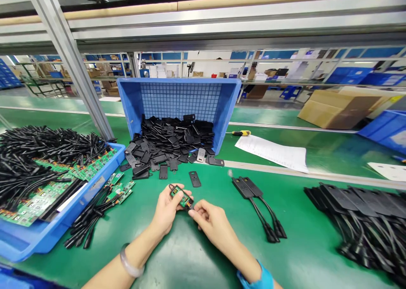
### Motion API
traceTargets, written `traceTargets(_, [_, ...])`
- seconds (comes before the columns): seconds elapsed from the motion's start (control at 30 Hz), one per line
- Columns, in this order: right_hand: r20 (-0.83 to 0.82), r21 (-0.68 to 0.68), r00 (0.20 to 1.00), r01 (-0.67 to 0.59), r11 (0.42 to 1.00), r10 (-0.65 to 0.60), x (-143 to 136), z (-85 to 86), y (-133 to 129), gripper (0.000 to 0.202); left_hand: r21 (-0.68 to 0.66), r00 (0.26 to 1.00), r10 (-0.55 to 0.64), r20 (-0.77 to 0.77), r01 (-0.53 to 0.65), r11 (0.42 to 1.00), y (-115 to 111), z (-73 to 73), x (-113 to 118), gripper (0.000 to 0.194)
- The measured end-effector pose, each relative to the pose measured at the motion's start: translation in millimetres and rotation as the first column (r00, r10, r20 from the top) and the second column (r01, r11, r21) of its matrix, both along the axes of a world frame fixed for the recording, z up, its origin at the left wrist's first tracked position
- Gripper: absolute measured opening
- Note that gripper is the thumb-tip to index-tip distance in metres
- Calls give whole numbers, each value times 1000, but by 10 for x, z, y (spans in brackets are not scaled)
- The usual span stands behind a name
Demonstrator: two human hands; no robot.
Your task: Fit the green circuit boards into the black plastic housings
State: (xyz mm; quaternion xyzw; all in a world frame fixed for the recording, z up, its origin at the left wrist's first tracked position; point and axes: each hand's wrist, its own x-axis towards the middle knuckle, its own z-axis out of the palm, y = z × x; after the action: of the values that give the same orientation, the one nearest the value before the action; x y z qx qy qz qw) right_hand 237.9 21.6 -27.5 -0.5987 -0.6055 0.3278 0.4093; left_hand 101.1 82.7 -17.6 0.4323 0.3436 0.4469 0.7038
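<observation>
Glossy green tabletop (180,259), 2 gripping hands (165,213) (213,219): left around rectangular circuit board (177,194), right on its wired end (189,204).

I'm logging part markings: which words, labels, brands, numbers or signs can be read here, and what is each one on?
None reads with certainty.
Circuit board in the left hand: yellow digit-like marks, perhaps "88", too small to be sure.
Paper: faint marks, too small to read.
Background boxes: too blurred to read.
</observation>
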Motion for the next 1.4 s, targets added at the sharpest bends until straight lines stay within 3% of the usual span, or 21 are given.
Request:
traceTargets(0.07, [-24,-43,999,-30,999,29,10,0,16,28,29,1000,-4,-26,5,1000,-4,-4,7,46])
traceTargets(0.2, [-51,29,999,20,999,-18,31,-4,57,30,61,998,-38,-58,41,997,-11,-42,18,48])
traceTargets(0.43, [-207,-89,978,2,996,-20,36,-47,106,35,41,999,-51,4,50,998,-46,-29,14,42])
traceTargets(0.7, [-53,-43,992,110,993,-112,-8,-69,108,35,183,995,27,-100,-8,983,-55,-68,29,35])
traceTargets(0.83, [0,-22,1000,25,999,-25,-50,-81,111,36,114,993,-10,-114,23,993,7,-63,47,36])
traceTargets(0.93, [136,113,989,35,993,-50,-33,-65,98,37,73,975,-80,-207,97,993,53,-76,59,30])
traceTargets(1.13, [350,478,925,-38,877,-150,121,-59,99,25,248,830,-153,-536,328,911,39,-157,57,14])
traceTargets(1.23, [445,534,876,-92,840,-187,167,-89,114,24,286,760,-132,-636,391,875,23,-151,44,15])
traceTargets(1.4, [513,549,833,-133,825,-206,174,-99,119,24,284,708,-136,-693,441,851,25,-116,28,16])
